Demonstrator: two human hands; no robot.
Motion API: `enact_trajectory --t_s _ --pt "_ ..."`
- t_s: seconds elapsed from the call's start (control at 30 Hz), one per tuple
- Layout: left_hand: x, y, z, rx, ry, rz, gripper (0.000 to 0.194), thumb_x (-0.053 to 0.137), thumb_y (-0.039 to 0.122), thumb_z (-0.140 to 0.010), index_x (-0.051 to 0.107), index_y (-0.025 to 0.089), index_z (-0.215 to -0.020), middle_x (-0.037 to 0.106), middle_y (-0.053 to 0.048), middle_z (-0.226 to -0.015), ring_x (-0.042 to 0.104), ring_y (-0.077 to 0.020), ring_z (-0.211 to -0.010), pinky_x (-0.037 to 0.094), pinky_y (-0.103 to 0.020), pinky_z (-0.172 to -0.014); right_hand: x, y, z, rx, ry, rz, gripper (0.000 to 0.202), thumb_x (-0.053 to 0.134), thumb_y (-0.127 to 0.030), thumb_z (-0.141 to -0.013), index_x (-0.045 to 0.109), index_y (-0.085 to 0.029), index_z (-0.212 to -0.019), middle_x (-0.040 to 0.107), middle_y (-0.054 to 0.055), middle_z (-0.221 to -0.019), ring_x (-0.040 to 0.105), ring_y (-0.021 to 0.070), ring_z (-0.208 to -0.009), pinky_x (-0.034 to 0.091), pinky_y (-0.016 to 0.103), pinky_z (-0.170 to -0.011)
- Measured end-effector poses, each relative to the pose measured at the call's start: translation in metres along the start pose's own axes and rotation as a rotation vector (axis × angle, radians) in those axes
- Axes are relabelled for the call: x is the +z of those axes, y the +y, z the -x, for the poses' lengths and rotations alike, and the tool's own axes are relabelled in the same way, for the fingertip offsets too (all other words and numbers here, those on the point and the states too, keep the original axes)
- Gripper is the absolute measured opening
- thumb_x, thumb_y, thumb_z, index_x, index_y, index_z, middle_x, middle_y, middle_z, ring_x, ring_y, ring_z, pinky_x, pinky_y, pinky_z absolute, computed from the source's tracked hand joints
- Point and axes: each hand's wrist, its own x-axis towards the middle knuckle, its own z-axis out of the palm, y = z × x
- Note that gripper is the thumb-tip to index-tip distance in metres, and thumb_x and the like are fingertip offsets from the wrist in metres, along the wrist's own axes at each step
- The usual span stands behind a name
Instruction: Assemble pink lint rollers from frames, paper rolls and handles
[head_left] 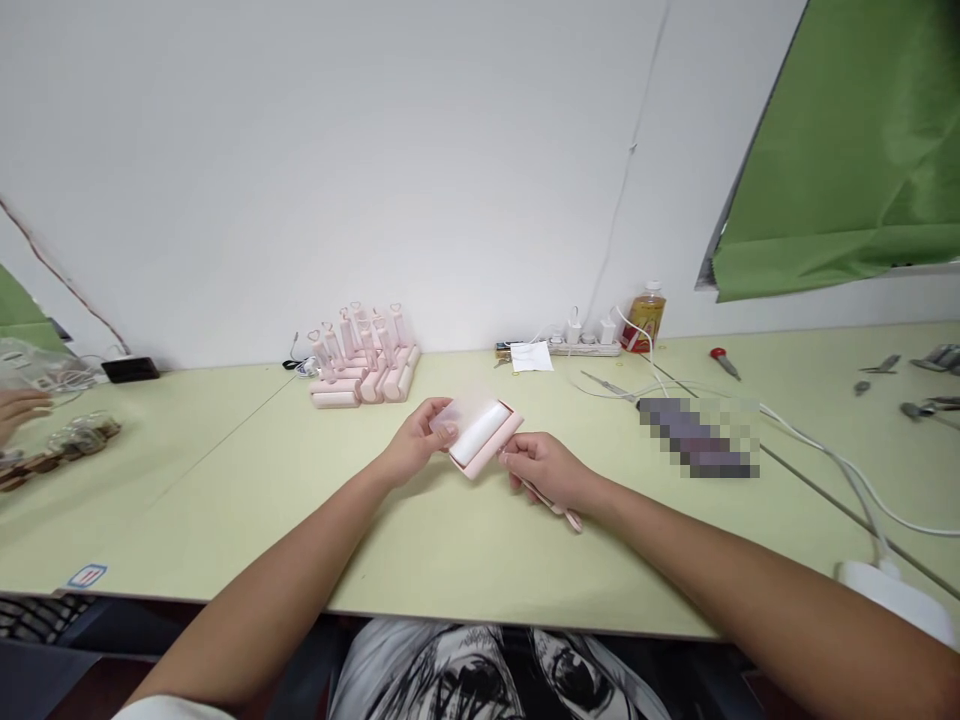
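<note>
A pink lint roller [491, 445] with a white roll is held just above the table, tilted, in front of me. My right hand [546, 468] is closed round its handle, whose looped end sticks out below my palm. At the roller's left side, my left hand [420, 440] pinches a pale translucent piece [448, 415] between thumb and fingers. That piece is partly blurred and overlaps the white roll; whether it is a peeled sheet or a cover I cannot tell. Several more pink lint rollers [364, 365] stand grouped by the wall, handles up.
Along the wall lie a power strip [585, 347], a white paper [532, 356] and a bottle [645, 318]. Scissors [607, 385], a pixelated object [701, 440], white cables and a red-handled tool [724, 363] are on the right. Another person's hand [19, 408] shows at far left.
</note>
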Motion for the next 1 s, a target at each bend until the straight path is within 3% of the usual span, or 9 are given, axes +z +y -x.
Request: enact_trajectory --t_s 0.2,0.33,0.53,0.73,0.83,0.93,1.0 --pt "-0.002 -0.002 -0.003 0.059 0.023 -0.047 0.054 0.073 0.045 -0.072 0.054 0.018 -0.114 0.060 -0.009 -0.113 0.057 -0.0203 -0.098 0.048 -0.030 -0.080 0.001 -0.002 0.001 -0.009 0.026 -0.007 0.024 0.055 -0.042 -0.083 0.053 -0.019 -0.075 0.062 -0.001 -0.065 0.050 0.0075 -0.039 0.030 0.017 -0.029" --pt "-0.004 -0.003 -0.003 0.040 0.024 -0.042 0.052 0.071 0.045 -0.073 0.054 0.018 -0.114 0.060 -0.007 -0.106 0.057 -0.0171 -0.087 0.048 -0.028 -0.072 0.002 -0.006 0.003 -0.005 0.035 -0.006 0.025 0.056 -0.042 -0.083 0.052 -0.019 -0.075 0.060 -0.001 -0.065 0.050 0.0073 -0.038 0.030 0.016 -0.029" --pt "-0.001 -0.001 0.001 0.023 -0.051 -0.096 0.051 0.068 0.047 -0.075 0.054 0.018 -0.115 0.058 -0.006 -0.103 0.056 -0.0154 -0.080 0.047 -0.026 -0.065 0.002 -0.003 0.002 -0.015 0.040 -0.013 0.024 0.053 -0.040 -0.085 0.052 -0.019 -0.075 0.060 -0.002 -0.065 0.051 0.0077 -0.038 0.030 0.016 -0.029" --pt "0.004 -0.004 0.006 -0.007 -0.168 -0.281 0.052 0.067 0.050 -0.076 0.055 0.019 -0.115 0.060 -0.008 -0.109 0.058 -0.0200 -0.089 0.048 -0.029 -0.072 0.002 0.003 -0.001 0.002 -0.004 -0.099 0.025 0.057 -0.041 -0.084 0.054 -0.018 -0.077 0.061 -0.002 -0.060 0.051 0.0076 -0.037 0.037 0.018 -0.034" --pt "0.007 0.000 0.008 0.129 -0.116 -0.567 0.060 0.066 0.053 -0.075 0.053 0.020 -0.123 0.057 -0.011 -0.119 0.055 -0.0262 -0.103 0.047 -0.038 -0.085 0.002 0.000 -0.002 0.054 -0.004 -0.199 0.027 0.059 -0.043 -0.084 0.053 -0.018 -0.077 0.061 -0.002 -0.057 0.048 0.0077 -0.034 0.038 0.018 -0.032" --pt "0.017 0.008 0.014 0.365 -0.053 -0.868 0.074 0.069 0.052 -0.072 0.044 0.022 -0.135 0.044 -0.015 -0.137 0.041 -0.0334 -0.125 0.035 -0.047 -0.103 0.001 -0.004 -0.001 0.131 -0.018 -0.331 0.026 0.058 -0.044 -0.085 0.053 -0.019 -0.081 0.063 -0.001 -0.058 0.049 0.0093 -0.034 0.040 0.020 -0.031" --pt "0.028 0.010 0.018 0.459 -0.058 -1.018 0.074 0.070 0.046 -0.073 0.041 0.024 -0.138 0.038 -0.015 -0.142 0.035 -0.0351 -0.129 0.031 -0.050 -0.106 0.000 -0.005 0.000 0.175 -0.066 -0.408 0.026 0.056 -0.044 -0.087 0.054 -0.018 -0.085 0.064 0.001 -0.060 0.053 0.0107 -0.037 0.044 0.022 -0.033"
